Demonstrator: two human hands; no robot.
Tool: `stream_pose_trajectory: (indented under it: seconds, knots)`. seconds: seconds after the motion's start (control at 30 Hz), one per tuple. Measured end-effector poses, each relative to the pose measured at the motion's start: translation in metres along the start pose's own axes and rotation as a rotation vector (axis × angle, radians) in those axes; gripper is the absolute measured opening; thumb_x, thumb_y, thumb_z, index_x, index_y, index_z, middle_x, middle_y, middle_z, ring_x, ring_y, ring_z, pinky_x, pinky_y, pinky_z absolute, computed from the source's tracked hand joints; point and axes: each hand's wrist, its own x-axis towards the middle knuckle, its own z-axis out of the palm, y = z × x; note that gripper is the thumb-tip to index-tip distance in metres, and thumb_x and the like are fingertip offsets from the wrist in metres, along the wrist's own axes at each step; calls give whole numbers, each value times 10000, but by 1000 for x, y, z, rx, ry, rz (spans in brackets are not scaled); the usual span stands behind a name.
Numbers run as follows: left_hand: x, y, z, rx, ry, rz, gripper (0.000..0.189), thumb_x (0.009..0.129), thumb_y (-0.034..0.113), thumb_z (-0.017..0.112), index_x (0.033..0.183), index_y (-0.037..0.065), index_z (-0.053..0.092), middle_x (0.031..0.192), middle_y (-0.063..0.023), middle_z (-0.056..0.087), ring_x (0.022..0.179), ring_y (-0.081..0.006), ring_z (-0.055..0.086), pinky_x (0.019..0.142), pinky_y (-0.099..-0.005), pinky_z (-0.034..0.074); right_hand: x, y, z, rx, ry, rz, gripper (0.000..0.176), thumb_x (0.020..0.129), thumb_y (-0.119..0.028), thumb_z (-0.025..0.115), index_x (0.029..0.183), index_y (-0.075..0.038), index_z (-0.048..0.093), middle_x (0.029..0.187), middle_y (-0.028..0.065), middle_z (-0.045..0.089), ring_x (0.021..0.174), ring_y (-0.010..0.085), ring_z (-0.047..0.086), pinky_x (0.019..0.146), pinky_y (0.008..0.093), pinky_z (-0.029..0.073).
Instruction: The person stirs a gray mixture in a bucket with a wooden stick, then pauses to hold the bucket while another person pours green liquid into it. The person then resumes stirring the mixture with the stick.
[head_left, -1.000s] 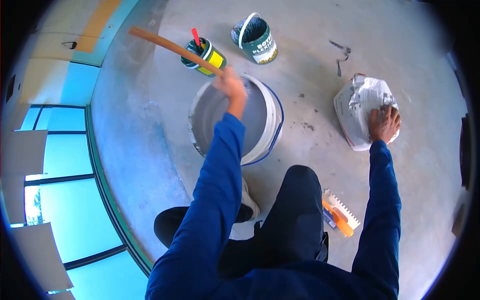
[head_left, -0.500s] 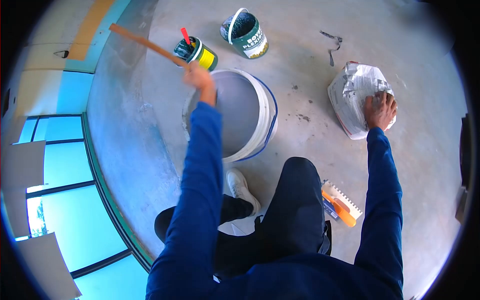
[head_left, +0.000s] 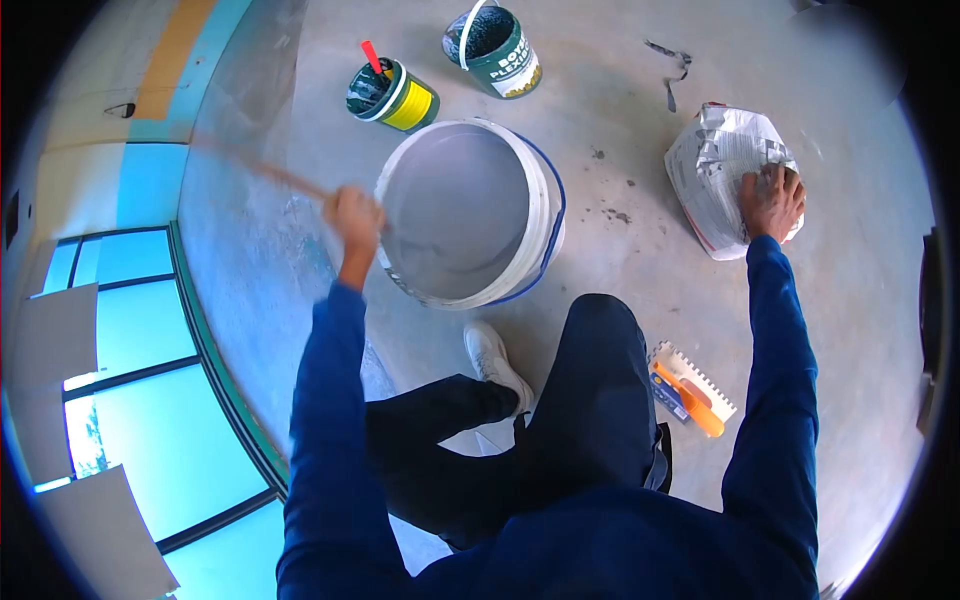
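My left hand [head_left: 355, 222] is closed around a wooden stick [head_left: 288, 180], whose upper part slants to the upper left and is smeared by motion. The hand is at the left rim of a large white bucket [head_left: 546, 215], and the stick's lower end cannot be made out. Smooth grey liquid [head_left: 455, 195] fills much of the bucket, with a faint ripple near its left side. Off to the right, my right hand [head_left: 772, 200] grips the crumpled top of a paper bag [head_left: 708, 165] with curled fingers. The bag stands on the floor.
Beyond the bucket are a small green tub [head_left: 410, 105] with a red-handled tool [head_left: 371, 57] and a green pail [head_left: 510, 65] with a white handle. A notched trowel [head_left: 693, 390] lies right of my knee. Windows [head_left: 140, 375] line the left side.
My left hand has moved left and down with the stick, from over the bucket's upper-left rim. My right hand stays on the paper bag. The view has shifted slightly.
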Motion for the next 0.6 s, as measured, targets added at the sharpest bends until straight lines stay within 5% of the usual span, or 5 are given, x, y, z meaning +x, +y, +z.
stream_pose_trajectory:
  seconds: [0.03, 0.13, 0.27, 0.33, 0.6]
  knots:
    - [29, -10, 23, 8, 69, 25, 293, 853, 178, 492, 583, 130, 390, 481, 7, 330, 360, -144, 320, 369, -291, 311, -1, 1, -1, -4, 4, -1, 351, 743, -344, 601, 1008, -114, 621, 1132, 109, 535, 1129, 318, 460, 966, 466, 344]
    - [92, -43, 100, 305, 185, 637, 189, 794, 150, 590, 676, 99, 452, 486, -18, 421, 419, -183, 482, 376, -344, 284, 2, -2, 0, 5, 20, 3, 343, 744, -344, 599, 1000, -116, 618, 1122, 111, 535, 1123, 320, 461, 959, 461, 349]
    - [-3, -61, 165, -144, 80, 167, 317, 818, 126, 524, 557, 134, 345, 435, -14, 356, 304, -159, 345, 322, -323, 263, 1, -2, -1, -7, 5, -20, 349, 745, -355, 593, 1000, -117, 613, 1113, 109, 540, 1110, 322, 469, 938, 462, 364]
    - [-40, -70, 132, -101, -67, 13, 326, 826, 126, 512, 546, 133, 345, 432, -12, 348, 296, -145, 315, 306, -310, 270, 2, 3, 3, -5, 58, -26, 353, 746, -358, 591, 1003, -118, 612, 1107, 107, 543, 1106, 321, 471, 932, 463, 367]
    - [-94, 45, 95, 270, -171, 85, 316, 872, 227, 548, 614, 92, 426, 500, 3, 381, 387, -124, 400, 354, -311, 333, 4, -3, -4, -55, -52, 6, 387, 753, -415, 599, 1008, -123, 609, 1134, 90, 547, 1115, 307, 481, 920, 476, 388]
